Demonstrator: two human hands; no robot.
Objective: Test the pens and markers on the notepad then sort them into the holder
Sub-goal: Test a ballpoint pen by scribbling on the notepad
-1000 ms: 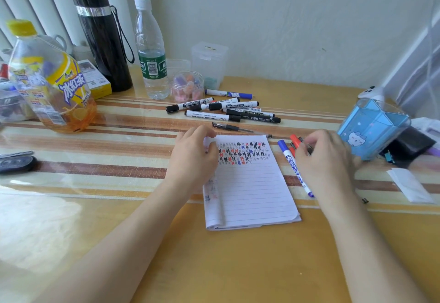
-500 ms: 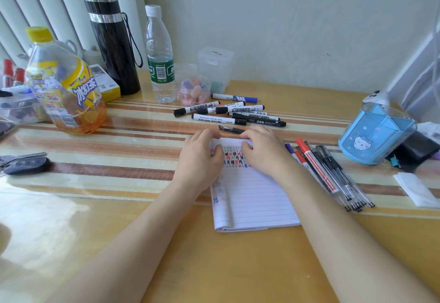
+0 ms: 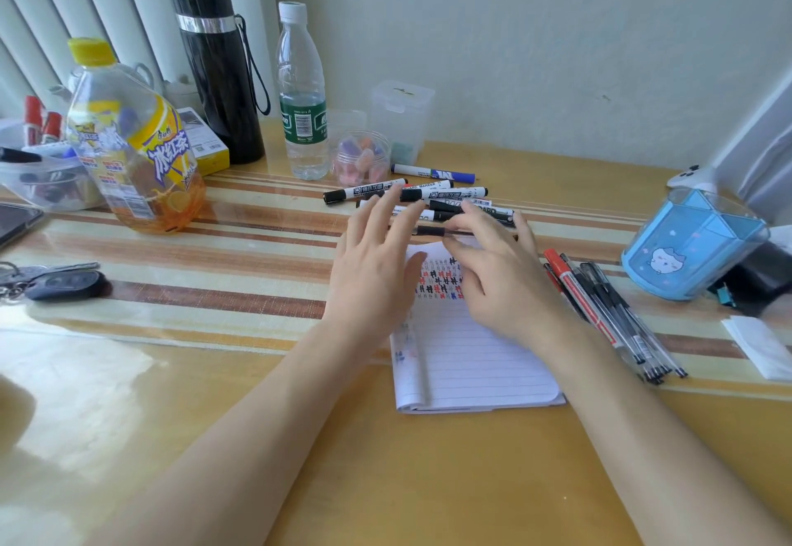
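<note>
A lined notepad with red, blue and black test marks lies at the table's middle. Beyond it lie several black-capped markers and a blue marker. My left hand reaches over the pad's top left corner, its straight fingers touching the markers. My right hand lies over the pad's top, thumb and forefinger pinching a thin black pen that rests on the table. A bundle of pens with a red marker lies to the right of the pad. The blue holder stands at the far right.
At the back left stand an orange drink bottle, a black flask and a water bottle. A jar of erasers and a clear box sit behind the markers. Keys lie left, folded paper right.
My right hand left the pens at the right, crossed to the pad's top and closed on the black pen. My left hand stretched its fingers forward to the markers.
</note>
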